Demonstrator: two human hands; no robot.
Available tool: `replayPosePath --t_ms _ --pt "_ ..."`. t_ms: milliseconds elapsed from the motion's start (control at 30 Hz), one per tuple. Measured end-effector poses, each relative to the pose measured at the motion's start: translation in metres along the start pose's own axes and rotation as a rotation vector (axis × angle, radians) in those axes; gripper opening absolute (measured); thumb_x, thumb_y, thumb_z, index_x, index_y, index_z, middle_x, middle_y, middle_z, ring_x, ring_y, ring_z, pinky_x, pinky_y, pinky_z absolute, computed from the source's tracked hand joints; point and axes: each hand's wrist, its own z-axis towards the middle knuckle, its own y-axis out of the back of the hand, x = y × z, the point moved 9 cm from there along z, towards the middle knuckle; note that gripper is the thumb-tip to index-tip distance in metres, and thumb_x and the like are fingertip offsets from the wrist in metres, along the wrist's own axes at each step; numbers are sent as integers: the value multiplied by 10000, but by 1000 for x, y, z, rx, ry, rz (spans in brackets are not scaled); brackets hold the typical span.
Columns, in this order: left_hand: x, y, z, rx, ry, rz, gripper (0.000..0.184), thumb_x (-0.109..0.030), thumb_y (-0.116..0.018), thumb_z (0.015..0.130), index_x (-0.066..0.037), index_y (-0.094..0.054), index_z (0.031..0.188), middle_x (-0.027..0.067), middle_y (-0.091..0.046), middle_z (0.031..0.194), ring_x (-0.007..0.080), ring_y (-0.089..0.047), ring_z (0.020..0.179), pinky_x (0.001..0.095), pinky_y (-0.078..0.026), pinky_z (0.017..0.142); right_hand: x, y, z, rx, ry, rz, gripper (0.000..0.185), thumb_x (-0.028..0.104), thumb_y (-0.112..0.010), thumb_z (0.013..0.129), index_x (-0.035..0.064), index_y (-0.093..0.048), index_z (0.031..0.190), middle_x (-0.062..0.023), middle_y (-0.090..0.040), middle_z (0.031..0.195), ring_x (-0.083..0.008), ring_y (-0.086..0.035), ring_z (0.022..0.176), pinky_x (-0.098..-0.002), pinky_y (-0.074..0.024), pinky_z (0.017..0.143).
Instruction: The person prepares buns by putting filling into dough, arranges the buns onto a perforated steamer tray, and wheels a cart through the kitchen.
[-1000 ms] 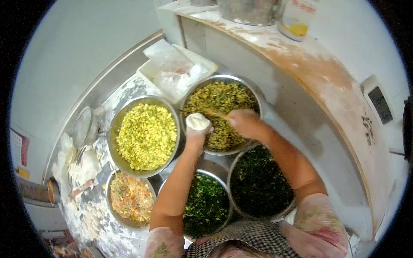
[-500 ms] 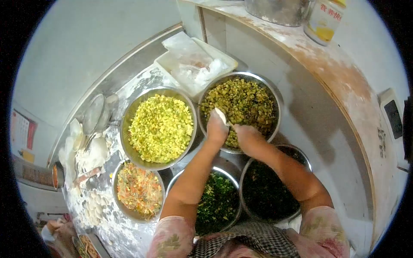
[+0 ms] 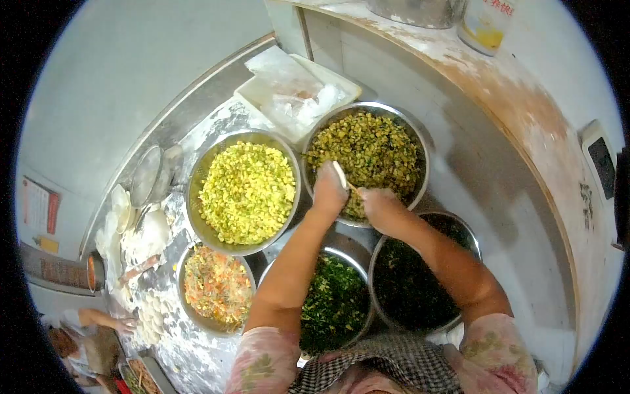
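My left hand (image 3: pixel 330 187), fingers curled, holds a round white dough wrapper (image 3: pixel 340 175) over the near edge of a steel bowl of brownish-green chopped filling (image 3: pixel 371 150). Closed around a thin wooden stick (image 3: pixel 355 190) is my right hand (image 3: pixel 382 209); the stick's tip points at the wrapper. Whether filling lies in the wrapper is hidden. To the left stands a steel bowl of yellow chopped filling (image 3: pixel 248 192). Nearer my body are bowls of chopped leafy greens (image 3: pixel 333 305) and dark greens (image 3: pixel 417 282), partly under my forearms.
At lower left stands a bowl of carrot and noodle mix (image 3: pixel 216 289). Dough pieces (image 3: pixel 151 318) and a rolling pin (image 3: pixel 139 269) lie on the floured table. Another person's hand (image 3: pixel 125 324) reaches there. A white tray (image 3: pixel 256 98) sits behind; a raised shelf (image 3: pixel 459 65) curves along the right.
My right hand and the stick have drawn slightly back from the wrapper. The view has shifted a little. At lower left, the other person's arm now reaches toward the dough pieces.
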Motion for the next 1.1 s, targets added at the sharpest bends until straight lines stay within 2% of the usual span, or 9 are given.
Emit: replayPosePath --t_ms 167,233,333,433,667,767,833,1000,1100 --pt "10 4 8 -156 -41 -95 704 -147 -774 620 30 -352 1154 267 -499 1067 416 -508 994 436 -431 834 -20 43 23 47 4 -166 206 51 -466 795 -8 -609 931 -226 -601 767 -370 -606 743 -456 -479 675" --pt "14 0 17 -128 -31 -27 731 -158 -779 619 33 -339 1170 266 -493 1078 415 -505 1003 437 -430 836 -53 37 41 132 -255 -230 290 61 -500 820 16 -591 1092 -171 -615 817 -265 -622 720 -377 -511 658" --pt "7 0 13 -78 -31 16 730 -150 -781 613 22 -341 1169 259 -472 1105 417 -495 1016 433 -424 846 -18 -1 38 234 -18 -124 254 68 -472 823 -4 -599 1030 -189 -605 781 -282 -609 702 -398 -493 633" --pt "-5 2 -1 -124 -182 18 715 -129 -779 592 8 -366 1160 242 -462 1084 409 -469 1042 436 -422 847 -3 -2 9 43 -3 40 258 77 -418 839 -13 -594 1006 -224 -599 785 -317 -603 708 -413 -490 649" --pt "-8 0 -6 18 -82 15 635 -43 -702 639 17 -347 1163 266 -453 1082 411 -484 1017 421 -431 857 -47 40 -3 136 -193 -161 200 54 -465 812 -29 -588 947 -233 -595 740 -319 -609 699 -445 -472 656" --pt "-6 -9 -8 70 -119 101 756 -124 -767 611 31 -324 1203 260 -478 1107 419 -495 1024 414 -421 882 -13 12 -8 307 -198 257 176 -12 -467 748 -55 -579 876 -247 -608 785 -369 -617 778 -444 -483 696" --pt "-6 -5 -9 15 -153 95 755 -117 -763 609 34 -326 1207 255 -469 1103 417 -474 1042 409 -417 890 1 -1 -6 51 -28 34 280 -24 -430 744 -24 -589 975 -258 -604 825 -372 -613 793 -451 -477 718" --pt "-10 12 -7 -80 -187 -25 688 -138 -754 621 31 -355 1154 258 -461 1074 411 -460 1050 421 -416 872 1 18 -2 163 72 -41 326 -16 -420 762 -21 -588 1041 -275 -603 855 -388 -607 805 -457 -476 743" --pt "-3 3 2 27 -81 -17 641 -89 -727 620 19 -364 1136 256 -460 1069 409 -474 1036 426 -423 859 -47 39 14 10 -205 -94 162 12 -487 746 -9 -605 855 -234 -603 756 -376 -609 712 -473 -472 672"
